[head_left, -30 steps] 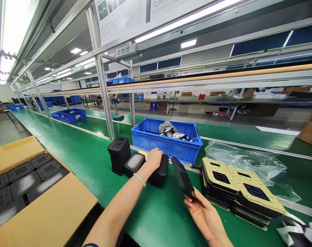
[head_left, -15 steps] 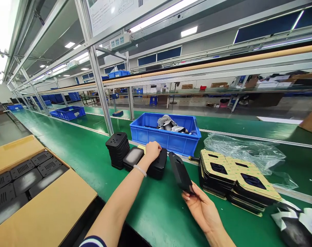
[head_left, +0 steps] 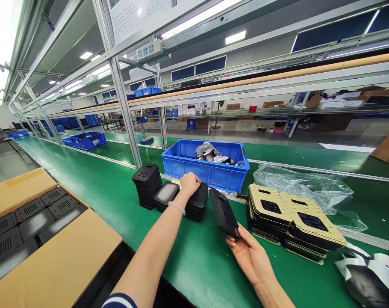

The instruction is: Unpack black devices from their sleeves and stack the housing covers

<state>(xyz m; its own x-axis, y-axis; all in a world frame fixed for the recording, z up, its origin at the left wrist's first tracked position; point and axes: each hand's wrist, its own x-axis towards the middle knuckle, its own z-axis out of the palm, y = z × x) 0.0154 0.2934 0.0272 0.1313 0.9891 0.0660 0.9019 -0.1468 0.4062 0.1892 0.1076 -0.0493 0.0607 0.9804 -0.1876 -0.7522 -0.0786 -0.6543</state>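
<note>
My right hand (head_left: 250, 252) grips the lower end of a black plastic housing (head_left: 223, 211), which is tilted up above the green bench. My left hand (head_left: 190, 185) is curled at the top of a black plastic case (head_left: 198, 203) on the bench; its fingertips are partly hidden, and what they pinch cannot be made out. Just left of that hand lies another black case with a greyish top (head_left: 166, 193). Beyond it rises a stack of black plates with small holes (head_left: 147, 186). A screwdriver (head_left: 240, 195), partly hidden, lies behind the raised housing.
A blue bin (head_left: 204, 171) with crumpled scraps stands behind my hands. To the right are stacked yellow-backed adhesive pads (head_left: 297, 220), clear plastic film (head_left: 310, 188) and crumpled black-and-white wrapping (head_left: 370, 273). An open cardboard box (head_left: 72, 252) of black housings is at left.
Both hands stay almost where they were. The left wrist and forearm have shifted slightly to the right, and the view has moved a little.
</note>
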